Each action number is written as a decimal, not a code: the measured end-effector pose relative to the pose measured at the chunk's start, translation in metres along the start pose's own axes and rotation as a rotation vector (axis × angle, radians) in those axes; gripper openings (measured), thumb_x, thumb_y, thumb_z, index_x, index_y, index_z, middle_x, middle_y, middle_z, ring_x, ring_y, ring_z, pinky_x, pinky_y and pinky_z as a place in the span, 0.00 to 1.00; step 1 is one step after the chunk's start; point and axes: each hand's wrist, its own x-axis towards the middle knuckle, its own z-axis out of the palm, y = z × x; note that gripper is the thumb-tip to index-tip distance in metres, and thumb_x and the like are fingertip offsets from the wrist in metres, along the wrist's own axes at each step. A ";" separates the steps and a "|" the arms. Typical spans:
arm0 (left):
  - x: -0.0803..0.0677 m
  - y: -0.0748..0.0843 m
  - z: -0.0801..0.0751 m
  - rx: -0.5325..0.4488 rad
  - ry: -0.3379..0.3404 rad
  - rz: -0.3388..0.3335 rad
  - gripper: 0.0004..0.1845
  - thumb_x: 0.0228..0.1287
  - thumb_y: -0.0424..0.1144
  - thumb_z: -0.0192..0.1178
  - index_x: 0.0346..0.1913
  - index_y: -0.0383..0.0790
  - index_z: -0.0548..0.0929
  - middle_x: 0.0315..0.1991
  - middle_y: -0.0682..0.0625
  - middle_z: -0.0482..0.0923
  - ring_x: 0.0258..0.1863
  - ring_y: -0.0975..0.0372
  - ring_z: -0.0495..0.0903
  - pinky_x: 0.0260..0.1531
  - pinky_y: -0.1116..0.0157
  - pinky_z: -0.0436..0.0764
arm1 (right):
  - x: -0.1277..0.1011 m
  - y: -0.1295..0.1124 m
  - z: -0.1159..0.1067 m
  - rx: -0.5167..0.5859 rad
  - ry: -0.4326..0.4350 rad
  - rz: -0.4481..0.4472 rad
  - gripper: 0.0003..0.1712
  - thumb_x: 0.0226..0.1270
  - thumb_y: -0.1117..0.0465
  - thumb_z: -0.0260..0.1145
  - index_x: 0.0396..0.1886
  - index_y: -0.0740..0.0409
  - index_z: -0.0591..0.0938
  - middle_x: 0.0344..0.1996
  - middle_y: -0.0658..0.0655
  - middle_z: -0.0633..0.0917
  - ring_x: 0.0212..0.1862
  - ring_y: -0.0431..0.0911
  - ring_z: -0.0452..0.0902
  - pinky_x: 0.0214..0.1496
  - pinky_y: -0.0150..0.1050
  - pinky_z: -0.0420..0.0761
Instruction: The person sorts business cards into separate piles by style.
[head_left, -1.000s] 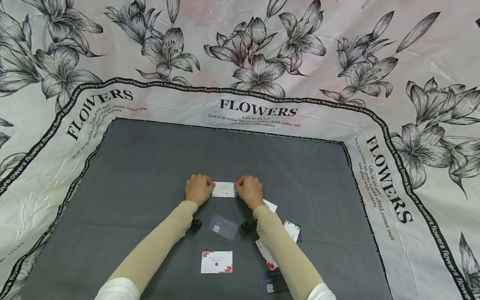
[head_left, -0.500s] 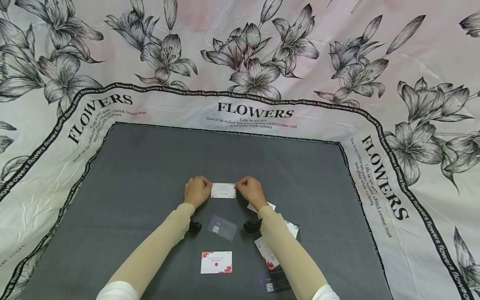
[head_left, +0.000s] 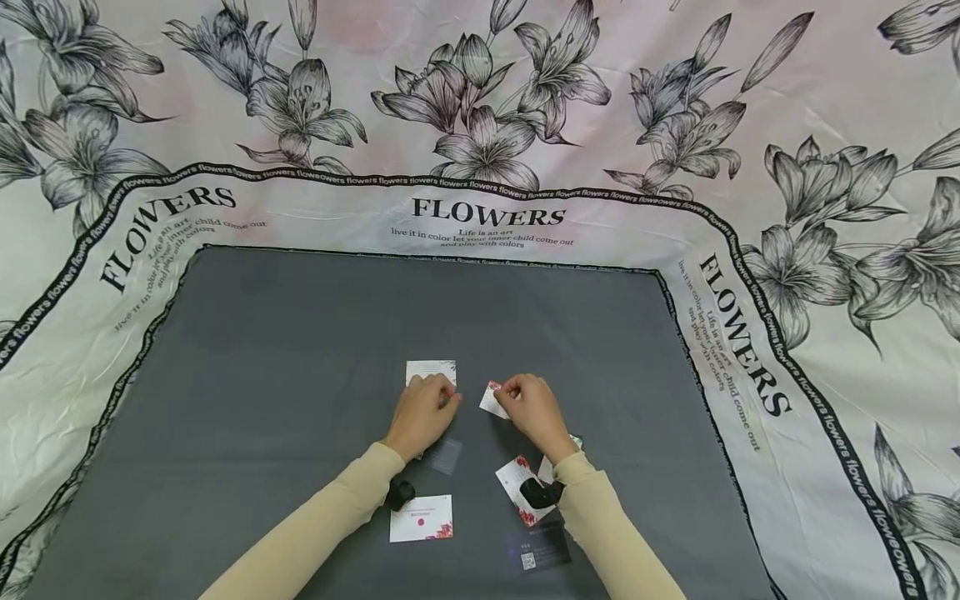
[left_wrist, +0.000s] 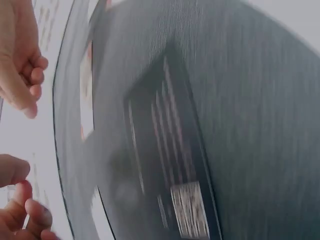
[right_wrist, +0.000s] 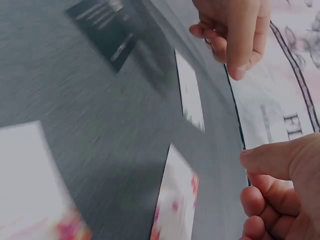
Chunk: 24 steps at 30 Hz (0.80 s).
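Observation:
A white printed card lies at the back of the grey cloth, its near part hidden behind my left hand. That hand hovers with loosely curled fingers and holds nothing. Beneath its wrist is a see-through card with a QR code, partly covered in the head view. My right hand is over a white card with red flowers. In the right wrist view this flowered card lies apart from the fingers, and no card shows between thumb and fingers.
Nearer me lies a white card with a red dot. Under the right wrist are another red-flowered card, a partly hidden white card and a dark clear card. A flower-printed white border frames the grey cloth.
Both hands have let go of the white card at the back. The left has come down toward me; the right has drawn back right, over the red-flowered card. The view has shifted slightly.

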 end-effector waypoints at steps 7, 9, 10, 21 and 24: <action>-0.015 0.032 0.023 -0.059 -0.142 0.066 0.07 0.67 0.41 0.66 0.31 0.49 0.80 0.19 0.60 0.66 0.24 0.65 0.62 0.23 0.70 0.61 | -0.038 0.052 -0.025 -0.065 0.057 0.081 0.08 0.65 0.57 0.71 0.29 0.56 0.84 0.29 0.54 0.81 0.36 0.46 0.72 0.39 0.41 0.71; -0.018 0.039 0.032 -0.063 -0.190 0.061 0.06 0.68 0.41 0.65 0.32 0.49 0.79 0.18 0.60 0.65 0.23 0.65 0.62 0.20 0.70 0.60 | -0.047 0.065 -0.030 -0.081 0.076 0.098 0.09 0.64 0.57 0.72 0.29 0.57 0.84 0.29 0.54 0.81 0.36 0.47 0.72 0.39 0.41 0.71; -0.020 0.042 0.037 -0.059 -0.214 0.065 0.06 0.68 0.41 0.65 0.33 0.49 0.80 0.18 0.60 0.65 0.23 0.65 0.62 0.20 0.70 0.60 | -0.051 0.070 -0.032 -0.088 0.080 0.109 0.09 0.64 0.57 0.72 0.28 0.56 0.84 0.28 0.54 0.81 0.36 0.47 0.72 0.39 0.41 0.71; -0.026 0.082 0.086 0.035 -0.318 0.253 0.08 0.68 0.37 0.62 0.46 0.41 0.86 0.30 0.54 0.83 0.30 0.66 0.68 0.27 0.73 0.67 | -0.090 0.101 -0.036 -0.172 0.079 0.146 0.17 0.62 0.56 0.74 0.48 0.58 0.84 0.38 0.56 0.81 0.42 0.50 0.72 0.41 0.45 0.74; -0.027 0.090 0.098 0.056 -0.313 0.286 0.08 0.67 0.36 0.62 0.45 0.41 0.87 0.31 0.54 0.84 0.30 0.65 0.70 0.28 0.72 0.69 | -0.094 0.106 -0.037 -0.211 0.047 0.154 0.30 0.61 0.49 0.75 0.59 0.58 0.81 0.46 0.62 0.80 0.47 0.54 0.72 0.45 0.50 0.76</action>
